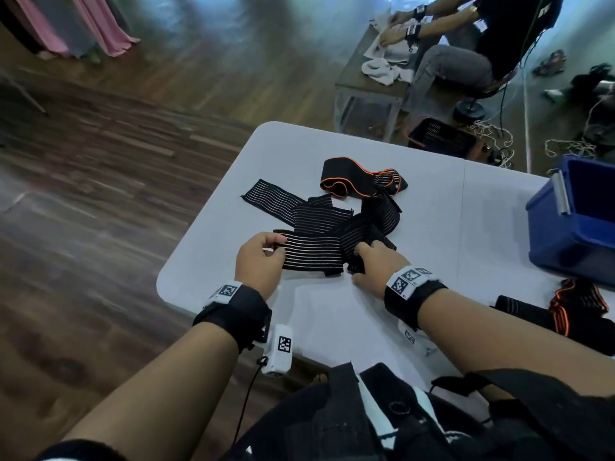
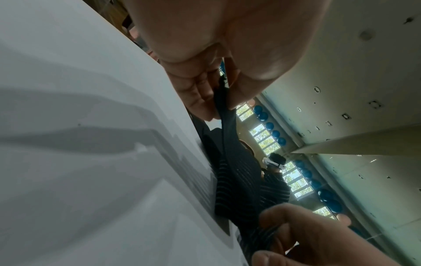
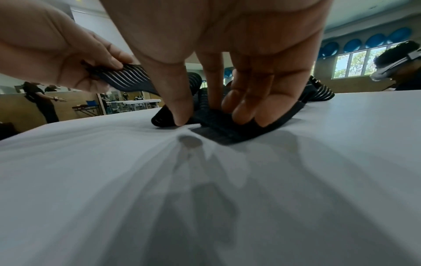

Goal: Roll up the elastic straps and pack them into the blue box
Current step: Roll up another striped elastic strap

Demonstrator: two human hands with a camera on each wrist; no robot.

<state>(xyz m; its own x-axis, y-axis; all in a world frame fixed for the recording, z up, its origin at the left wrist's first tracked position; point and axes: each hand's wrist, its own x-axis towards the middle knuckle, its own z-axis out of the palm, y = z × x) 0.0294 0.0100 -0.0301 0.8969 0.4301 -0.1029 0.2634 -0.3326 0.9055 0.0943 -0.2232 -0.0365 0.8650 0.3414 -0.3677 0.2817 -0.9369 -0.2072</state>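
A black elastic strap with pale stripes [image 1: 312,252] lies in loose folds on the white table [image 1: 432,201]. My left hand [image 1: 279,244] pinches its flat left end between thumb and fingers; the left wrist view shows that pinch [image 2: 222,93] on the strap's edge [image 2: 230,162]. My right hand [image 1: 362,257] grips the bunched part of the same strap. Its fingers [image 3: 246,111] curl down onto the fabric [image 3: 227,133] against the table. A second black strap with orange edging [image 1: 352,181] lies behind. The blue box [image 1: 572,227] stands open at the right edge.
More straps, black and orange-striped [image 1: 565,307], lie in front of the blue box. The table's rounded corner [image 1: 166,281] is close to my left wrist, with wooden floor beyond. Another person [image 1: 466,38] works at a small table behind, beside a black basket [image 1: 439,138].
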